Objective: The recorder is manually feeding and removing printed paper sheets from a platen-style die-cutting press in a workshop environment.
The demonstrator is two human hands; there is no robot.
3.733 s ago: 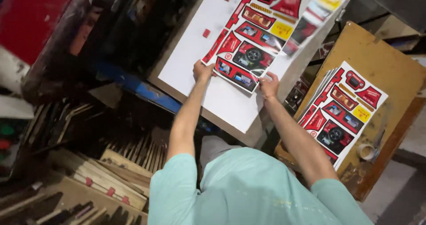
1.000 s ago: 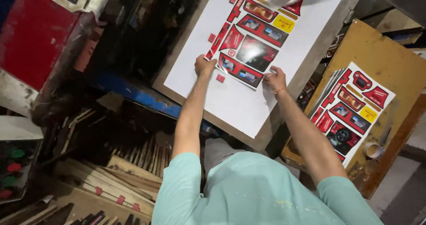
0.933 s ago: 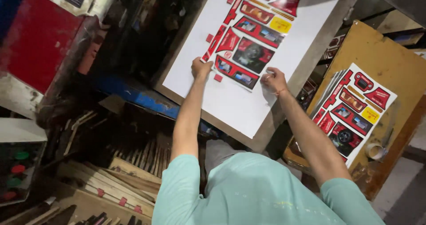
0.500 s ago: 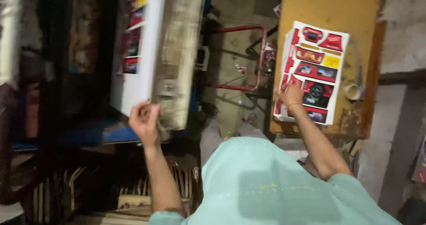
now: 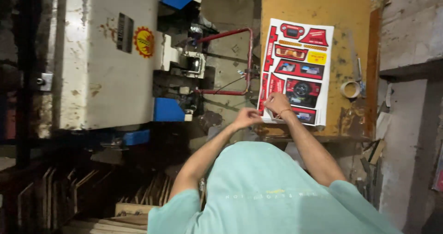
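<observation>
Your right hand (image 5: 277, 104) pinches the near edge of the printed sheets (image 5: 295, 70) stacked on the yellow table (image 5: 318, 3); your left hand (image 5: 247, 118) hovers beside it, fingers curled, grip unclear. Lift carelessly and two sheets could come up together, or the stack could skew.

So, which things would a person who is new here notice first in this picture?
Most likely the stack of printed sheets, bright red and white, lying on the yellow-brown wooden table at the upper right. The right hand rests on the stack's near edge, and the left hand hangs just beside that corner. To the left stands a large, worn white machine with blue parts.
</observation>
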